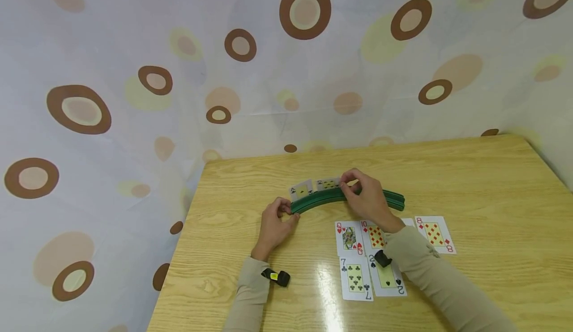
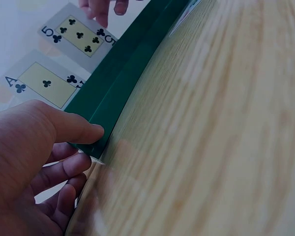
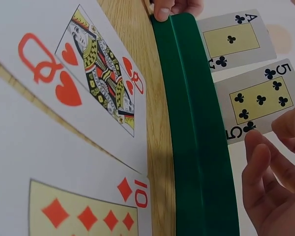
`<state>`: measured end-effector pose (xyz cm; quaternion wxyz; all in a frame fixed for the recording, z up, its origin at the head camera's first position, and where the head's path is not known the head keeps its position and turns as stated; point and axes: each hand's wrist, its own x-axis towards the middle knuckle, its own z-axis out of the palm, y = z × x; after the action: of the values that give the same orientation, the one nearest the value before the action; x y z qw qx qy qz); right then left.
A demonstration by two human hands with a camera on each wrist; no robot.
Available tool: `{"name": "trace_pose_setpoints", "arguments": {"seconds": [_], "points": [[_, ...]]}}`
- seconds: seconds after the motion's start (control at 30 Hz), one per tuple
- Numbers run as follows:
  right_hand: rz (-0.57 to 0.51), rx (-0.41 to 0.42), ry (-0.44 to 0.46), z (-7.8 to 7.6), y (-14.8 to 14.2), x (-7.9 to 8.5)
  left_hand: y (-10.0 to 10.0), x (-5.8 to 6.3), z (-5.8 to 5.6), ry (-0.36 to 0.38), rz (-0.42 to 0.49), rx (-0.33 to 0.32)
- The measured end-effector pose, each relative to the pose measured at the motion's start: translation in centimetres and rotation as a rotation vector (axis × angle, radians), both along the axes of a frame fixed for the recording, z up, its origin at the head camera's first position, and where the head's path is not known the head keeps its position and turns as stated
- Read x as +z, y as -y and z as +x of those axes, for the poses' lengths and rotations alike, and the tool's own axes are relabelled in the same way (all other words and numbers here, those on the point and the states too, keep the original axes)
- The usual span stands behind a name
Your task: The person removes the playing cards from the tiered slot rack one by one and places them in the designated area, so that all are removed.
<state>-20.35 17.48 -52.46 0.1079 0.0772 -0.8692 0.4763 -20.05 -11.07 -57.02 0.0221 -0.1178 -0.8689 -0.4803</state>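
A curved green card holder stands on the table. Its left end is gripped by my left hand, with the thumb on the front face and the other fingers behind and below. In the holder's slot the ace of clubs stands upright near that end. Beside it is the five of clubs, also upright in the slot. My right hand pinches the five at its outer edge, thumb and fingers together there. The holder's right part runs behind this hand in the head view.
Face-up cards lie in front of the holder: the queen of hearts, ten of diamonds, eight of diamonds, seven of clubs and two of spades. Another card is mostly hidden under my right forearm. A patterned curtain hangs behind the table.
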Motion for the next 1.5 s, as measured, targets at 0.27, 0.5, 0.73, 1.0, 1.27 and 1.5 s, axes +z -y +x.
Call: {"name": "trace_pose_setpoints", "arguments": {"seconds": [0.27, 0.5, 0.73, 1.0, 1.27, 1.5], "points": [[-0.113, 0.013, -0.074, 0.7, -0.8, -0.3, 0.0, 0.0, 0.0, -0.004, 0.008, -0.006], [-0.188, 0.018, -0.058, 1.8, -1.6, -0.4, 0.0, 0.0, 0.0, -0.008, 0.000, -0.007], [-0.221, 0.022, -0.046, 3.2, -2.2, 0.0, -0.1, -0.1, 0.0, -0.001, -0.001, -0.001], [-0.221, -0.006, 0.031, 5.2, -2.7, 0.7, -0.1, -0.2, 0.0, 0.004, 0.006, 0.005], [-0.163, -0.088, 0.043, 6.9, -3.8, 0.5, -0.1, -0.2, -0.1, -0.002, 0.000, 0.000], [-0.142, -0.150, 0.075, 8.2, -4.8, -0.1, 0.0, -0.1, 0.0, 0.007, 0.003, 0.004]]}}
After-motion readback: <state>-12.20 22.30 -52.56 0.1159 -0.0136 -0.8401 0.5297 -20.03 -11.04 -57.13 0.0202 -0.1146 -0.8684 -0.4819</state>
